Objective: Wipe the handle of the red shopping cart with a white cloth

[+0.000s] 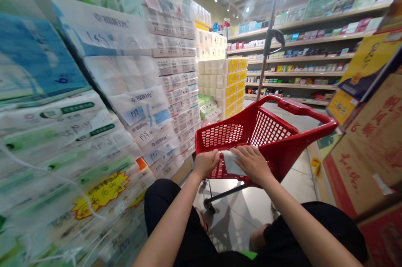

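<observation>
A red plastic shopping cart (pixel 284 151) stands in front of me, turned with its handle to the right. My left hand (pixel 205 163) is closed around the near upper rim of its basket. Beside it, my right hand (pixel 249 162) holds a white cloth (pixel 231 162) against the same side of the basket, fingers laid over the cloth. Part of the cloth is hidden under the palm. My dark-clothed knees are bent on either side, below the cart. A grey pole with a hook (pixel 268 45) rises behind the basket.
Tall stacks of wrapped tissue packs (pixel 132 70) line the left side close to me. Cardboard boxes (pixel 367 145) stand on the right. Shelves of small goods (pixel 301 40) fill the back. A cart wheel (pixel 210 205) rests on the tiled floor (pixel 234 212).
</observation>
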The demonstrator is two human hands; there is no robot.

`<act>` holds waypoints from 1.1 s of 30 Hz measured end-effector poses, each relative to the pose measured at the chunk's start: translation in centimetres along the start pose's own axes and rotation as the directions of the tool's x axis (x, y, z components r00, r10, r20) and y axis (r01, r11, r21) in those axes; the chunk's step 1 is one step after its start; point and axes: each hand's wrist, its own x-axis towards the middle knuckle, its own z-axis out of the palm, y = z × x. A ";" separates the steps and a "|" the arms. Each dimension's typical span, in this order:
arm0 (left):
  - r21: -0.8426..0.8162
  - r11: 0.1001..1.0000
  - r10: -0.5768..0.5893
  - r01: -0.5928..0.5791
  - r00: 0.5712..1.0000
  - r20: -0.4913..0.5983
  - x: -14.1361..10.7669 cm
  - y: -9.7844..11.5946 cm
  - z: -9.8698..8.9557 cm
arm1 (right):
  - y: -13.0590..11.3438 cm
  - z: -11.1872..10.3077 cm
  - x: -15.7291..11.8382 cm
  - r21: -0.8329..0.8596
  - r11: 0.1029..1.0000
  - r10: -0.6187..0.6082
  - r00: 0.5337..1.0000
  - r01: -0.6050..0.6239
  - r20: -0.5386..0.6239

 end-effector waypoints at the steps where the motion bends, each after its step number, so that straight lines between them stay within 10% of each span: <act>1: -0.005 1.000 0.003 -0.003 1.000 0.001 0.0 -0.1 0.0 | 1.5 -0.4 -0.4 -0.029 0.999 0.019 1.000 -0.019 -0.013; 9: -0.008 1.000 -0.026 0.026 1.000 0.002 0.2 0.0 -0.1 | 10.9 -4.8 -3.2 -0.267 0.950 0.139 0.984 -0.163 -0.108; 15: -0.027 0.997 -0.073 0.074 0.997 0.020 0.1 0.8 -0.2 | 7.1 -3.3 -2.2 -0.240 0.918 0.270 0.941 -0.315 -0.203; 25: -0.004 0.998 -0.062 0.062 0.998 0.013 0.1 0.8 0.0 | -4.0 1.2 1.2 -0.001 0.988 0.155 0.984 -0.155 -0.085; 33: 0.002 1.000 -0.019 0.019 1.000 0.016 0.2 -0.3 -0.2 | 2.0 -0.9 -0.3 -0.046 0.998 0.034 0.999 -0.035 -0.026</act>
